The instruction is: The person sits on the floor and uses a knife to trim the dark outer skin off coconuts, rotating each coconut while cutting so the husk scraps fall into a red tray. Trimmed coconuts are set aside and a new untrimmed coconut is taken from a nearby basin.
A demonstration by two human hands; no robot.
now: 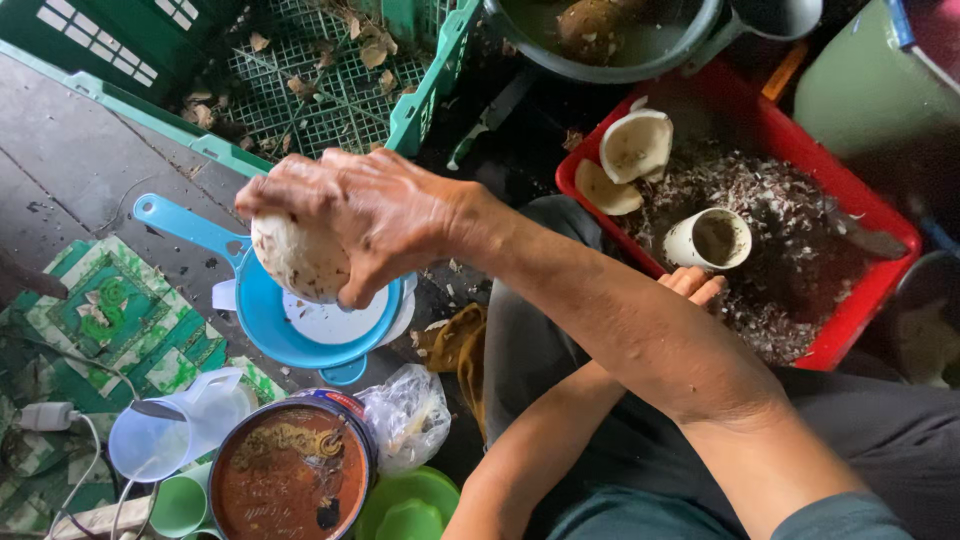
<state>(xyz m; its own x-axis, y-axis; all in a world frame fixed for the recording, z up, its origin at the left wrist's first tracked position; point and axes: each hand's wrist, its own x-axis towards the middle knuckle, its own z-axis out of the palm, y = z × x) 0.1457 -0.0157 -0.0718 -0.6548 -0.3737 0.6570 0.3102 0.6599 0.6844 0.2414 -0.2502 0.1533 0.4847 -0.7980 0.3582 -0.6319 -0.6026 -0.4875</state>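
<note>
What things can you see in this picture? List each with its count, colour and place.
peeled coconut: one, whitish, gripped above the strainer
strainer: one, light blue, on the floor at the left
crate: one, green, top left, with dry leaves inside
tub: one, red, at the right, full of shavings
coconut pieces: two, white, far corner of the tub
cup: one, white, lying in the tub
jug: one, clear, bottom left
tin: one, reddish-brown contents, bottom
right hand: closed over the coconut
left hand: only fingertips show, by the tub
</note>
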